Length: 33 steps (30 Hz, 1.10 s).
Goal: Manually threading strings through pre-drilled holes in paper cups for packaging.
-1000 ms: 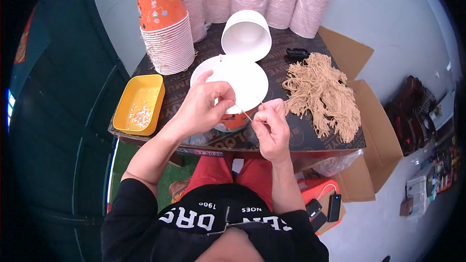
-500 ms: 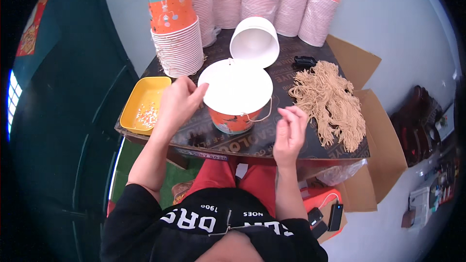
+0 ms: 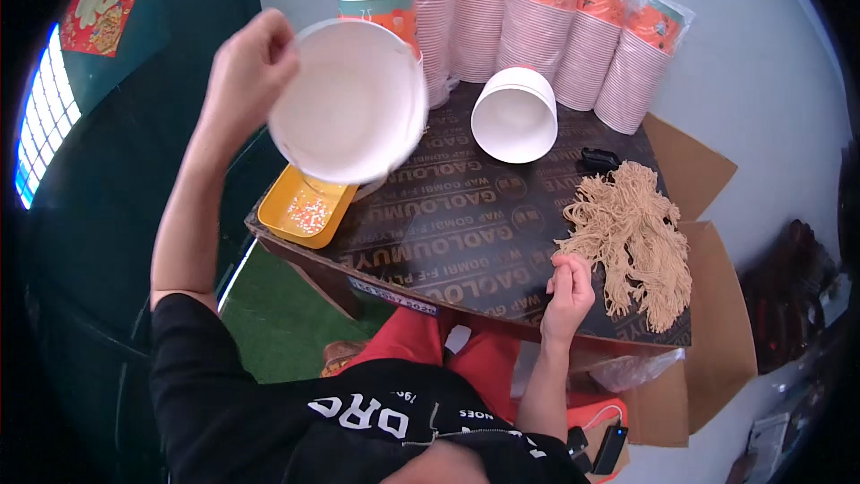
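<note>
Raised over the table's left side, a white-lined paper bucket (image 3: 349, 99) is tilted so its open mouth faces me. My left hand (image 3: 255, 63) is closed at the bucket's left rim; whether it grips the rim or the string handle is hidden. Below the bucket, the yellow tray (image 3: 340, 220) holds small white and orange-red bits. My right hand (image 3: 569, 287) has its fingers curled together at the near left edge of a heap of tan strings (image 3: 632, 242). What those fingers hold, if anything, does not show.
Another white bucket (image 3: 515, 121) lies on its side mid-table. Behind it stand tall stacks of orange paper buckets (image 3: 537, 36), several in plastic wrap. A black object (image 3: 600, 159) sits behind the strings. An open cardboard box (image 3: 721, 332) adjoins the table's right edge.
My left hand has lifted the bucket from the table, moving it up and left and tilting its mouth toward me. My right hand has moved to the strings' edge and curled its fingers.
</note>
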Tool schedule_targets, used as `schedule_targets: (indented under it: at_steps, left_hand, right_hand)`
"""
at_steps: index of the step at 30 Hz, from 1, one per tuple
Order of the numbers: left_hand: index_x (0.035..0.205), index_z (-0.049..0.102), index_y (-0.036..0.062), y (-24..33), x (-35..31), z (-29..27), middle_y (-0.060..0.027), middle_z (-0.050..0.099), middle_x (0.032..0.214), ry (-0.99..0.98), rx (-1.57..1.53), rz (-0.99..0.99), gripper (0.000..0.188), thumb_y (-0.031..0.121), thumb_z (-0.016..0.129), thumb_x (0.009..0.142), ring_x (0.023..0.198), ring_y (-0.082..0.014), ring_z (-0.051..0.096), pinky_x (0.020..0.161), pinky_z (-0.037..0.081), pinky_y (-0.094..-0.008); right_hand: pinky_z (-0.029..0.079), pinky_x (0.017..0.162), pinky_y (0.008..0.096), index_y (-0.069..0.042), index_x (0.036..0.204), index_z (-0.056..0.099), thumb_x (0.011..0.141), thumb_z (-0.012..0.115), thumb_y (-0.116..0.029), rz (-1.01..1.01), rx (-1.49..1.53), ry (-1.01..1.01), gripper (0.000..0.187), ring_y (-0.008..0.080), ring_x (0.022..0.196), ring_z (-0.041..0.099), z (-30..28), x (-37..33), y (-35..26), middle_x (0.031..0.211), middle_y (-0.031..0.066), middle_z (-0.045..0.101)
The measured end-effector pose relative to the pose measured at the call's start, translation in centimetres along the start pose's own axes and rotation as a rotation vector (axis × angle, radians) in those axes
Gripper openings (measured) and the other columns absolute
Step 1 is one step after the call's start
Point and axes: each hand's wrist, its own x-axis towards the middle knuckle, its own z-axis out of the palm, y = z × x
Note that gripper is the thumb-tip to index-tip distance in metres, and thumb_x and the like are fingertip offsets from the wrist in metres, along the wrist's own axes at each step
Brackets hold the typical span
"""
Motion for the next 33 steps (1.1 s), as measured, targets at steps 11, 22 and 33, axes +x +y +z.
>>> schedule_targets:
  at_steps: [11, 22, 33]
  left_hand:
    - [0.09, 0.055, 0.0029, -12.9, 12.4, -0.2, -0.0137, 0.066, 0.082, 0.122, 0.944, 0.679, 0.01, 0.001, 0.058, 0.081, 0.075, -0.03, 0.067, 0.061, 0.053, -0.0399]
    - [0.081, 0.059, 0.0094, -10.2, 16.9, 8.4, -0.005, 0.065, 0.073, 0.134, 1.227, 0.771, 0.008, 0.013, 0.066, 0.083, 0.07, -0.0194, 0.068, 0.063, 0.05, -0.0319]
    - [0.08, 0.061, 0.0099, -3.6, 17.5, 16.4, -0.0038, 0.06, 0.075, 0.003, 1.18, 0.852, 0.004, 0.012, 0.064, 0.079, 0.072, -0.017, 0.062, 0.064, 0.045, -0.0304]
  right_hand:
    - [0.042, 0.079, 0.0253, 0.008, 0.09, 0.062, 0.092, 0.052, 0.002, 0.048, -0.055, -0.037, 0.012, 0.0157, 0.088, 0.052, 0.0, -0.5, -0.2, 0.095, 0.0077, 0.055]
    - [0.033, 0.053, 0.0187, 0.006, 0.092, 0.063, 0.096, 0.051, -0.002, -0.115, -0.206, -0.088, 0.015, 0.0034, 0.062, 0.042, -0.4, -0.5, 0.7, 0.096, 0.0025, 0.053]
    - [0.045, 0.075, 0.0276, 0.006, 0.091, 0.065, 0.092, 0.053, -0.002, -0.011, -0.212, -0.074, 0.014, 0.0186, 0.086, 0.055, -0.2, -1.0, -1.0, 0.094, 0.0112, 0.057]
